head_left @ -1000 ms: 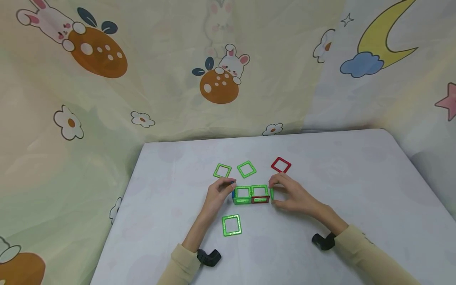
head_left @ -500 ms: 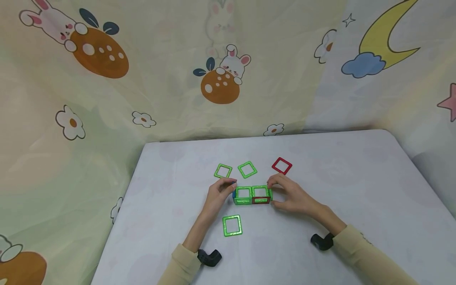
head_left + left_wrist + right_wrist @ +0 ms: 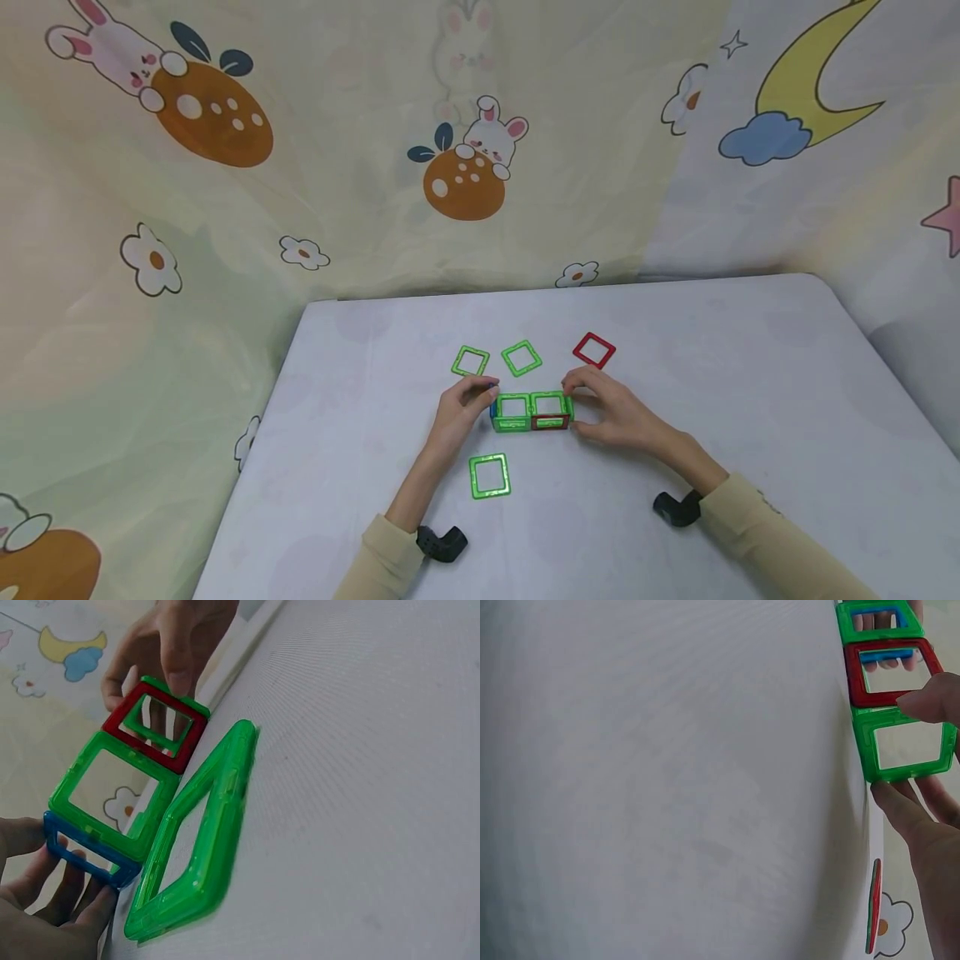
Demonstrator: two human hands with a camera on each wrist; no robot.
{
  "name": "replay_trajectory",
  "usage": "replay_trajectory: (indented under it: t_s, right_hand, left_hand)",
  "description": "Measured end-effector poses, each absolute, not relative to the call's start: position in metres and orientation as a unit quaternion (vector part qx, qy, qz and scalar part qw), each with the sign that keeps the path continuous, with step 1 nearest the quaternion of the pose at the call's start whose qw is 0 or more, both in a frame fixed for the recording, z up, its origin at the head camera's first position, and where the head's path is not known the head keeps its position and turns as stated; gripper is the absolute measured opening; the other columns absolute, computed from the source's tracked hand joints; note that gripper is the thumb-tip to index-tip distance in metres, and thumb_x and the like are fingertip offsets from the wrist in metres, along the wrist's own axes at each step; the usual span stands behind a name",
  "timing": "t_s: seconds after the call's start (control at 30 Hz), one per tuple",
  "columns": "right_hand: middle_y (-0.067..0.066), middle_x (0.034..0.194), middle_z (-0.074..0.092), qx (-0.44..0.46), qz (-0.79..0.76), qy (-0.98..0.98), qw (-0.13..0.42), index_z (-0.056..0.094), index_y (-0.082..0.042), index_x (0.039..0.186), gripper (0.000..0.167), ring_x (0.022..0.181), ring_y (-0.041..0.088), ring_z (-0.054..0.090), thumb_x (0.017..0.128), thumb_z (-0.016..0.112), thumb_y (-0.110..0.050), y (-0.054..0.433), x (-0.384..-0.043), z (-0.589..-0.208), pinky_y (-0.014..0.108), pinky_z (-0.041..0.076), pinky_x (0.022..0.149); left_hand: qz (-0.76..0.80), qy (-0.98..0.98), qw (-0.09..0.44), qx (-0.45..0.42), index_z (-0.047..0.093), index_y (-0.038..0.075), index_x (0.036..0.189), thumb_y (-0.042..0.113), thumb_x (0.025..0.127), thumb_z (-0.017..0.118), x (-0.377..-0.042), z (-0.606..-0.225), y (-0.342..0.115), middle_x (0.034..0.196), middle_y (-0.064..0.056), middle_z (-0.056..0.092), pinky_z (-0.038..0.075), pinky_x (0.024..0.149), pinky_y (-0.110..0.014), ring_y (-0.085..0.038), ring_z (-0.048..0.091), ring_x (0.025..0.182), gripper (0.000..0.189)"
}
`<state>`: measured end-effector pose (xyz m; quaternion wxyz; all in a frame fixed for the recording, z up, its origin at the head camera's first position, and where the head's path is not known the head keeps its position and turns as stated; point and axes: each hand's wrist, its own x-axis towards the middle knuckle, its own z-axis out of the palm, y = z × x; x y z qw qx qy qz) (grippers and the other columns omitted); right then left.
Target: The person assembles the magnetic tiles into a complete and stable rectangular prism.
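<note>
"As the row of green, red and blue plastic square frames (image 3: 531, 414) stands on the white table (image 3: 712, 358), what grips it?"
"Left hand (image 3: 456, 408) pinches its blue end; right hand (image 3: 615, 408), its green end."

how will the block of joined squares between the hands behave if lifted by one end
The block may sag or split at its seams, since separate frames meet edge to edge. It is probably light, being open frames whose straight sides look stiff.

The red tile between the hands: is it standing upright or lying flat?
Upright. In the left wrist view, the red tile stands on edge beside a green tile, while the loose green square lies flat.
</note>
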<state>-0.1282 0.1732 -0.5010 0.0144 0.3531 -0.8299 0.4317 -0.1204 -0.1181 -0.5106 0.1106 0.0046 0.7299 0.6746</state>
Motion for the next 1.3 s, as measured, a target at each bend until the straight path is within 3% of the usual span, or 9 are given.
replay_trajectory:
  t_s: [0.5,0.97,1.3]
  right_hand:
    - [0.018,0.134,0.06,0.322,0.442,-0.836,-0.048,0.054,0.003,0.135,0.064,0.126,0.033,0.061,0.078,0.082,0.009,0.178,-0.127,-0.5,0.046,0.055,0.1]
    - [0.018,0.135,0.061,0.307,0.448,-0.838,-0.06,0.055,0.003,0.135,0.065,0.126,0.033,0.061,0.077,0.083,0.009,0.179,-0.121,-0.498,0.044,0.055,0.101]
    - [0.011,0.131,0.064,0.301,0.428,-0.85,-0.065,0.057,-0.002,0.135,0.065,0.123,0.029,0.063,0.077,0.086,0.004,0.178,-0.115,-0.497,0.041,0.056,0.101]
  left_hand:
    - [0.681,0.724,0.112,0.012,0.066,0.005,0.128,0.028,0.1,0.069,-0.12,-0.51,-0.116,0.136,-0.011,0.065,0.039,0.12,-0.046,-0.023,0.054,0.138,0.037]
    - [0.676,0.727,0.117,0.012,0.067,0.007,0.13,0.03,0.1,0.068,-0.123,-0.506,-0.112,0.135,-0.008,0.066,0.04,0.118,-0.046,-0.02,0.056,0.135,0.038]
    - [0.667,0.735,0.118,0.022,0.068,0.01,0.129,0.033,0.101,0.067,-0.128,-0.507,-0.113,0.135,-0.005,0.067,0.042,0.117,-0.044,-0.018,0.058,0.133,0.037]
